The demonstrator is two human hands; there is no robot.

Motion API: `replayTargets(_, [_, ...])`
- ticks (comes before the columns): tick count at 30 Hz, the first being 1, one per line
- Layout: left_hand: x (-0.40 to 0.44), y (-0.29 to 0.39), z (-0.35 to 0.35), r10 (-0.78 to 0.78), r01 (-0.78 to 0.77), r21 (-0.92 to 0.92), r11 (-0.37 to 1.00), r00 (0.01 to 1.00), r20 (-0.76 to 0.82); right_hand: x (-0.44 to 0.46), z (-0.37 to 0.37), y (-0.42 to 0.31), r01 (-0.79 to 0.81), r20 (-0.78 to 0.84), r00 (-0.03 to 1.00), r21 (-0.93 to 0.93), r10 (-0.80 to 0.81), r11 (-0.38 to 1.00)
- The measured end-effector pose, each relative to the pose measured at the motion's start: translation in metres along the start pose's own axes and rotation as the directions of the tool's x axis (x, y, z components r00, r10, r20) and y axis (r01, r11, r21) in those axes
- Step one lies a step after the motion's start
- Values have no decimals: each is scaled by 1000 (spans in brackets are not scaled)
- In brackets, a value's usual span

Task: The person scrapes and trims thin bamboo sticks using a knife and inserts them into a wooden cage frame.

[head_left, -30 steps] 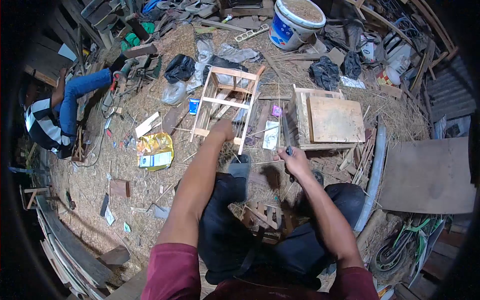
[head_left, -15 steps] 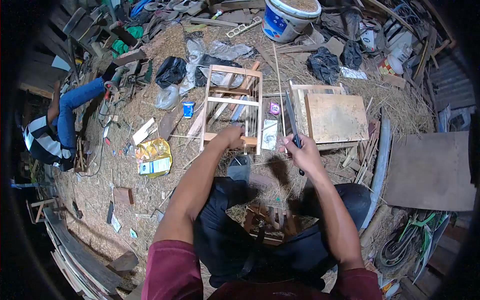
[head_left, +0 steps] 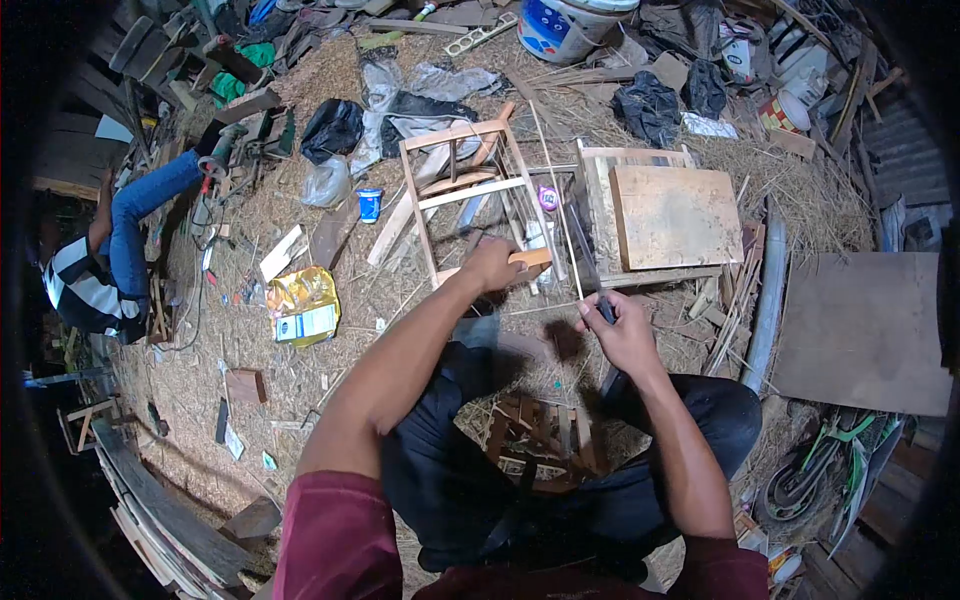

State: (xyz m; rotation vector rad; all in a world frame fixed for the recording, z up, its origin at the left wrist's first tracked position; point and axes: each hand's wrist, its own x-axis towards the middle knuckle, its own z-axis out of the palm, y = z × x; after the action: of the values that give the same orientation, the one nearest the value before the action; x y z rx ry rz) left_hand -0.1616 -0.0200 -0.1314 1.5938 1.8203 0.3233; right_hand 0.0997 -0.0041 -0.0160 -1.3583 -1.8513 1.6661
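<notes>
My left hand (head_left: 488, 265) is closed around the near rail of a light wooden frame (head_left: 472, 193), which sits tilted on the straw-covered ground. In my right hand (head_left: 622, 335) is a long-bladed knife (head_left: 606, 307), its black handle in my fist and its blade pointing away from me. A thin wooden strip (head_left: 566, 226) runs up from the fingers of that hand, alongside the blade. To the right of the blade stands a boxy wooden piece with a flat board (head_left: 676, 218) on top. A small purple packet (head_left: 548, 198) lies between the frame and this piece.
A seated person (head_left: 110, 255) is at the left, near an angle grinder (head_left: 212, 165). A yellow packet (head_left: 304, 305) and blue cup (head_left: 369, 205) lie left of the frame. A white bucket (head_left: 570, 30) stands at the back. A plywood sheet (head_left: 860, 335) lies at right.
The wooden frame has turned and tilted, its near end shifting right with my left hand. My right hand has moved slightly right and down with the knife, whose blade now looks foreshortened.
</notes>
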Motion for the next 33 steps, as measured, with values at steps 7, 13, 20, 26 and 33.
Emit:
replayTargets(7, [-4,1,-9,47,-45,-129,991,999,15,-7,12,12,41,-72,996,-33,-43,999])
replayTargets(13, [-15,-25,-52,-65,-46,-183,982,827,-559,-7,22,9,119,-28,992,-54,-120,991])
replayTargets(20, [-28,-118,-48,-701,557,-458,692,671,-243,-7,28,16,77,5,997,-24,-77,997])
replayTargets(26, [-24,-98,-47,-528,514,-123,849,818,-228,-17,29,-2,78,17,997,-50,-77,996])
replayTargets(33, [-26,-64,-105,-513,498,-141,856,782,-353,-31,26,-18,95,-12,996,89,-94,992])
